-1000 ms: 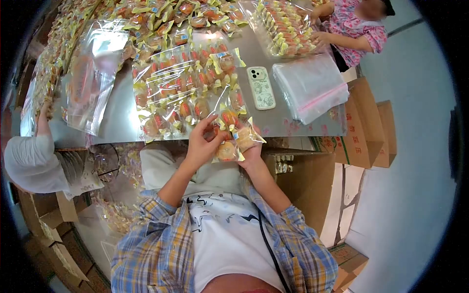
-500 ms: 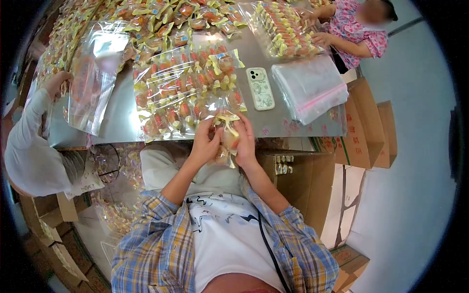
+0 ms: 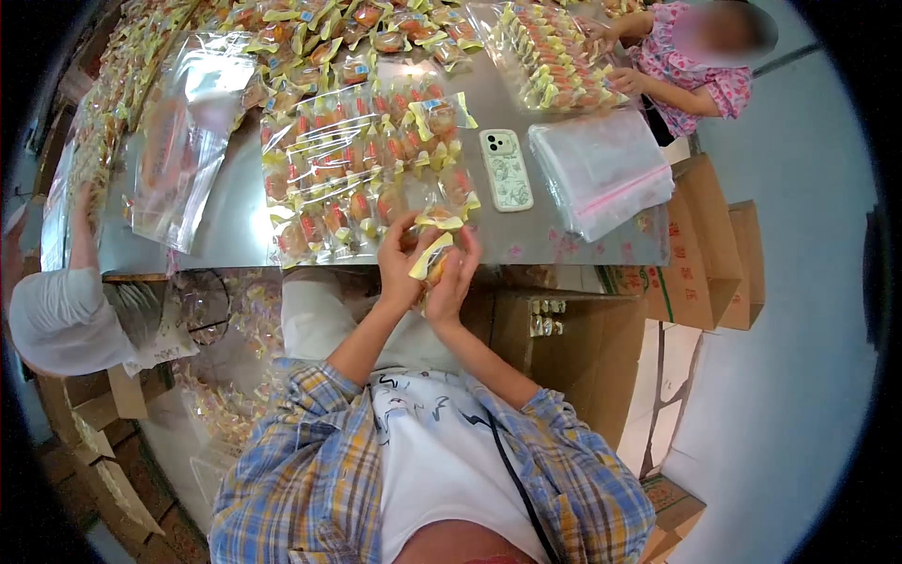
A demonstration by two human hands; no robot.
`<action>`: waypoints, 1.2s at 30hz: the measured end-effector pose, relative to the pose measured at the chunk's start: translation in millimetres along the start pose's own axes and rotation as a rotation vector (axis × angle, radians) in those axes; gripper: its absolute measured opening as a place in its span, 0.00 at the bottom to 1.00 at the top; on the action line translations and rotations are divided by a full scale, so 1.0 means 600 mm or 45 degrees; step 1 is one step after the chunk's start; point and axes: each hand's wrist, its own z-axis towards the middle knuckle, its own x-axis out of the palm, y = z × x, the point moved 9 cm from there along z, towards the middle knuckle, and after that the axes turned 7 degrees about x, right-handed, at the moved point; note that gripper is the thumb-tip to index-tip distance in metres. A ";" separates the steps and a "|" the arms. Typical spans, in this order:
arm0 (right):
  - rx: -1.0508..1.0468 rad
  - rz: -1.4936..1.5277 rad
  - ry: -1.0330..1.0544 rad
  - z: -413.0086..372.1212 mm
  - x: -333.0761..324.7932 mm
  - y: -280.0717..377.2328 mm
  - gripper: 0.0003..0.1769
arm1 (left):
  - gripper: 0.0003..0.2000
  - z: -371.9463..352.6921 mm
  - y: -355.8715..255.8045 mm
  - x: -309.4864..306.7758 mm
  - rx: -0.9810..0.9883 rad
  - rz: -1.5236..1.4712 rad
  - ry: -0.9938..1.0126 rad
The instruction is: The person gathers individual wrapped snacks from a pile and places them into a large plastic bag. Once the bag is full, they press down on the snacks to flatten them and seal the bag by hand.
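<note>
Pale grey cloth covers the bent arm of a co-worker [image 3: 70, 315] over on the far left, reaching up beside a heap of wrapped pastries [image 3: 117, 99]. Next to that heap, a shiny clear sleeve [image 3: 178, 150] lies flat on the metal table [image 3: 246, 202]. Then comes a clear bag [image 3: 362, 164] packed with pastries in rows, flat near the table's front edge. Just at its lower right corner, the left hand [image 3: 399, 268] and right hand [image 3: 452, 285] come close together, fingers curled around a small wrapped pastry [image 3: 436, 258]. Another yellow-ended packet [image 3: 440, 219] sits by the fingertips; I can't tell whether they grip it. Right of the packed bag lies a phone [image 3: 505, 171], then a stack of clear bags [image 3: 601, 174]. Above those, a person in pink floral sleeves [image 3: 691, 61] has hands at a second filled bag [image 3: 545, 61]. Open cardboard boxes [image 3: 693, 254] stand at the far right.
</note>
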 end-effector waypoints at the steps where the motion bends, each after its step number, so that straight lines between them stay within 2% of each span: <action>1: 0.029 0.044 -0.049 -0.003 -0.005 -0.009 0.27 | 0.19 -0.003 0.009 -0.002 -0.031 -0.025 -0.012; 4: 0.099 0.169 -0.202 -0.005 -0.024 -0.039 0.24 | 0.17 -0.006 0.009 0.003 -0.015 -0.053 -0.022; 7: 0.256 0.348 -0.290 -0.011 -0.032 -0.038 0.26 | 0.16 -0.014 0.009 0.007 -0.033 -0.013 -0.033; 11: 0.272 0.168 -0.391 -0.019 -0.070 -0.071 0.25 | 0.16 -0.027 0.009 0.000 -0.101 -0.084 -0.149; 14: 0.410 0.343 -0.505 -0.032 -0.077 -0.085 0.24 | 0.16 -0.035 0.007 -0.001 -0.098 -0.171 -0.192; 16: 0.407 0.370 -0.399 -0.029 -0.071 -0.073 0.24 | 0.16 -0.035 0.006 -0.002 -0.041 -0.108 -0.198; 20: 0.397 0.384 -0.250 -0.016 -0.090 -0.093 0.24 | 0.17 -0.046 0.006 0.006 -0.109 -0.022 -0.135; 21: 0.409 0.346 -0.276 -0.015 -0.097 -0.098 0.32 | 0.17 -0.048 0.006 0.006 -0.111 -0.047 -0.133; 26: 0.480 0.430 -0.161 0.003 -0.102 -0.086 0.35 | 0.14 -0.034 -0.016 -0.009 -0.032 0.126 -0.064; 29: 0.516 0.451 0.015 0.019 -0.112 -0.067 0.36 | 0.14 -0.030 -0.064 -0.012 0.161 0.381 -0.022; 32: 0.491 0.359 0.145 0.024 -0.129 -0.047 0.34 | 0.15 -0.032 -0.117 0.001 0.495 0.660 0.104; 34: 0.442 0.267 0.201 0.031 -0.139 -0.026 0.33 | 0.15 -0.030 -0.123 0.006 0.381 0.688 0.136; 35: 0.479 0.300 0.274 0.027 -0.126 0.001 0.27 | 0.15 -0.028 -0.118 0.007 0.318 0.683 0.157; 36: 0.516 0.163 0.318 0.030 -0.129 -0.001 0.25 | 0.15 -0.027 -0.110 0.008 0.253 0.677 0.179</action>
